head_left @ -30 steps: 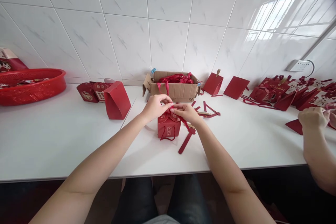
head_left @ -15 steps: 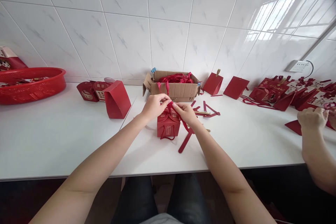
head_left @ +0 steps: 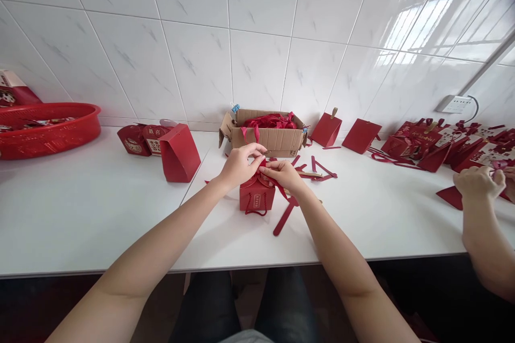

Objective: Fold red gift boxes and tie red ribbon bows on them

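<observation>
A small red gift box (head_left: 256,198) with a rope handle stands upright on the white table in front of me. Above its top, my left hand (head_left: 243,163) pinches a red ribbon (head_left: 280,189). My right hand (head_left: 282,174) has thumb and finger closed on the same ribbon, close beside the left fingertips. One ribbon end hangs down at the box's right side. The fingers partly cover the box's top and the part of the ribbon between them. Red strips (head_left: 285,217) lie on the table just right of the box.
Behind the box sits a cardboard carton (head_left: 265,142) of red ribbons. Red boxes (head_left: 180,153) stand to the left, near a red plastic basket (head_left: 80,128). More red boxes (head_left: 410,139) crowd the right, where another person's hands (head_left: 480,182) work.
My right hand has shifted slightly left and down, nearer the box top. The left fingers have moved a little to the right over it. The box has barely shifted.
</observation>
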Demonstrator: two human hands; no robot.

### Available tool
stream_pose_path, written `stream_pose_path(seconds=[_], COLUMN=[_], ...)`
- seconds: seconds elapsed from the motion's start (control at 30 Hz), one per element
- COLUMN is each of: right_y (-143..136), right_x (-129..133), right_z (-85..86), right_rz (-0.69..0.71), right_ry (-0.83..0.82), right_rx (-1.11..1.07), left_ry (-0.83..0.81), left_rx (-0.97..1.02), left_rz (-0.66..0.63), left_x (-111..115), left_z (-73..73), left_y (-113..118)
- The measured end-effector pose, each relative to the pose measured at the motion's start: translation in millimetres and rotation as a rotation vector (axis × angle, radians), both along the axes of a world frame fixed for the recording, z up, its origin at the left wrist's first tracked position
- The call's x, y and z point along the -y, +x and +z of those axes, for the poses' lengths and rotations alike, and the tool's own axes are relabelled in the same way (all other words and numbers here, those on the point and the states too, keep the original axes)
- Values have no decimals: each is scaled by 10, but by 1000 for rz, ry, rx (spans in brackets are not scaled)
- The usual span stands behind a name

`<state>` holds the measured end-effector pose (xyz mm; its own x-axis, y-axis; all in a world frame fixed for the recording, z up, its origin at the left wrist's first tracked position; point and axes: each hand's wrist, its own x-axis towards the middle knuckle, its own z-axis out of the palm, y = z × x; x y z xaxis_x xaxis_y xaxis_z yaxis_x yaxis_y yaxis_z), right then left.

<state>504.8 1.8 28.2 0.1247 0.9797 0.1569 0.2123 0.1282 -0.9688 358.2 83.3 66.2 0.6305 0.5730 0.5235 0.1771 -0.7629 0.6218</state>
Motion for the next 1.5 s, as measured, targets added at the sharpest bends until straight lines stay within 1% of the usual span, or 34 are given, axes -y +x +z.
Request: stream_pose_path(seconds=[0.1, 0.17, 0.23, 0.3, 0.43, 0.53, 0.6, 0.67, 0.73, 0.83, 0.9, 0.97, 1.07, 1.13, 1.2, 1.27, 1.33, 1.4, 1.47, 1.5], right_y=[-18, -26, -30, -28, 2, 38, 47, 29, -21, -127, -185, -211, -197, -178, -168, -171, -179, -187, -190, -190], right_x=[-12, -9, 5, 23, 39, 33, 30, 27, 22, 13, 15, 33, 75, 88, 77, 47, 18, 0, -5, -4], right_z=[-21, -29, -27, -18, -5, 0, 11, 32, 60, 98, 117, 130, 133, 118, 89, 52, 19, -4, -17, -20], right_rz=[-107, -158, -122, -49, 30, 101, 133, 107, 30, -116, -169, -150, -34, 0, -23, -43, -41, -38, -39, -37], right_ry=[72, 140, 157, 112, 25, -29, -59, -83, -110, -137, -90, -19, 29, 31, 46, 67, 75, 65, 59, 62], right_rx=[52, 98, 105, 89, 64, -41, -129, -158, -126, 9, 127, 227, 290, 288, 259, 216, 172, 142, 118, 112], left_ry=[-54, -92, -107, -113, -184, -282, -350, -356, -290, -159, -77, 6, 85, 122, 209, 330, 390, 320, 227, 210], left_rx=[-13, -113, -258, -358, -398, -410, -457, -530, -568, -557, -542, -532, -545, -573, -540, -390, -187, -90, -130, -161], left_rz=[20, 58, 91, 89, 26, 41, 60, 75, 65, -49, -130, -161, -140, -116, -75, 30, 168, 239, 232, 221], left_x=[-51, -127, -208, -264, -267, -233, -220, -214, -207, -171, -126, -79, -47, -65, -102, -135, -154, -160, -167, -174], left_z=[14, 8, -16, -52, -121, -142, -128, -81, 5, 192, 326, 437, 516, 504, 452, 380, 300, 216, 133, 96], left_y=[-79, -167, -262, -336, -386, -375, -377, -400, -439, -486, -467, -389, -186, -45, 50, 68, 9, -95, -198, -238])
